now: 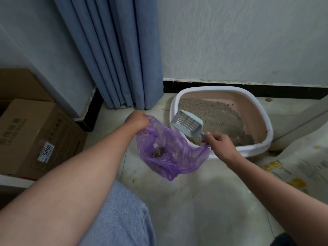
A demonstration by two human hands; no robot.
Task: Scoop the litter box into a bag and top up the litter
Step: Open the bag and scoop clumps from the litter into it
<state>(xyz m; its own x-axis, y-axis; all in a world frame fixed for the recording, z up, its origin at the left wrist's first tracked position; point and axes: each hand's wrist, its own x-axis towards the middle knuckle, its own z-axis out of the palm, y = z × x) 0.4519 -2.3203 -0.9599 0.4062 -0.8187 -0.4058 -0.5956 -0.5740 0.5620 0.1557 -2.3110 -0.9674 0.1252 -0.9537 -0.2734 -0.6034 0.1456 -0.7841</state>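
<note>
I am looking into the corner of a lived-in home room. A pleated blue fabric curtain (124, 50) hangs to the pale tiled floor (204, 201) along a white textured wall (239, 38) with a black skirting board (230, 87). Brown cardboard boxes (35, 135) stand at the floor's left edge, and a white-rimmed pink plastic litter box (262, 139) sits against the wall.

Pale textured wall (239, 41), black skirting (230, 87), blue curtain (120, 50), stained floor tiles (204, 201), cardboard boxes (35, 135) at left.
</note>
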